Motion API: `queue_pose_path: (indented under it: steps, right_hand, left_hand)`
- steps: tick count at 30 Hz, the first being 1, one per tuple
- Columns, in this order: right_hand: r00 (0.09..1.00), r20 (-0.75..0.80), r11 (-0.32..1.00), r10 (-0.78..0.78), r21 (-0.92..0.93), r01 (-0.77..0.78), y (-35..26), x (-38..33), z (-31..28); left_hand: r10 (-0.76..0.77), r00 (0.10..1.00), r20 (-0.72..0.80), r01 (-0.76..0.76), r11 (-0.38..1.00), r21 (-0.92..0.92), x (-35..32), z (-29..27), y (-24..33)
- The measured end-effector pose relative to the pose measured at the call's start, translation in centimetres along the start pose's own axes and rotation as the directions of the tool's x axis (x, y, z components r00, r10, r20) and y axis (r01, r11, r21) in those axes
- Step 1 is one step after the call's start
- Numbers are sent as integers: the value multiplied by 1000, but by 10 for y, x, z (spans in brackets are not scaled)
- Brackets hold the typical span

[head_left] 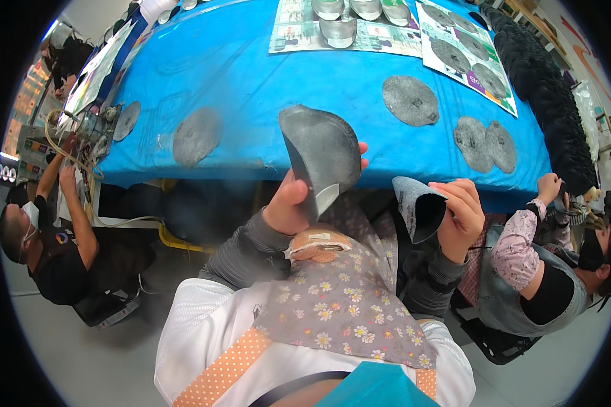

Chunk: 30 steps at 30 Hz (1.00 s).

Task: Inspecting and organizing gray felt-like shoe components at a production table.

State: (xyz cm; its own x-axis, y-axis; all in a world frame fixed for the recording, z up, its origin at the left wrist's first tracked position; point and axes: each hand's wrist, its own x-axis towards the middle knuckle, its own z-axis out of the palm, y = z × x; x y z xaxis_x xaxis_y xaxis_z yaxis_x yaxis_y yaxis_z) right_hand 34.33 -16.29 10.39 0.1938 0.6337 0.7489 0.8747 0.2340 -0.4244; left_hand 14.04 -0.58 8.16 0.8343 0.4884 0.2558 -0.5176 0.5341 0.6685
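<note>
My left hand (pixel 286 205) is closed round a dark grey curved moulded piece (pixel 324 150), lifted in front of the table edge with its hollow side partly showing. A pale patch sits near its lower end. In my right hand (pixel 460 216) I grip a second grey curved piece (pixel 413 200), bent so that its dark inside faces me. The two pieces are apart from each other. On the blue-covered table (pixel 251 81) beyond lie several flat, roundish grey pieces, among them one at the right (pixel 411 100) and one at the left (pixel 197 137).
Printed sheets with silvery cups (pixel 338 32) and grey discs (pixel 449 55) lie at the far side. A long row of stacked black pieces (pixel 540 102) lines the right edge. Co-workers sit at the left (pixel 61 251) and right (pixel 546 278). A yellow-rimmed bin (pixel 183 244) stands under the table.
</note>
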Motion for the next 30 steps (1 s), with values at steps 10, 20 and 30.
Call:
queue_pose_path:
  steps: [10,20,30]
  right_hand:
    - [997,-16,998,70,-3,-70,17,-10,-3]
    - [998,9,998,62,12,-62,23,-15,-5]
    - [998,7,998,61,-5,-61,19,-16,-3]
  left_hand:
    - [-47,993,-105,37,995,-94,18,-8,-19]
    - [-120,983,-139,83,966,-244,24,-9,-29]
    - [-188,957,-223,116,946,-303,23,-18,-29]
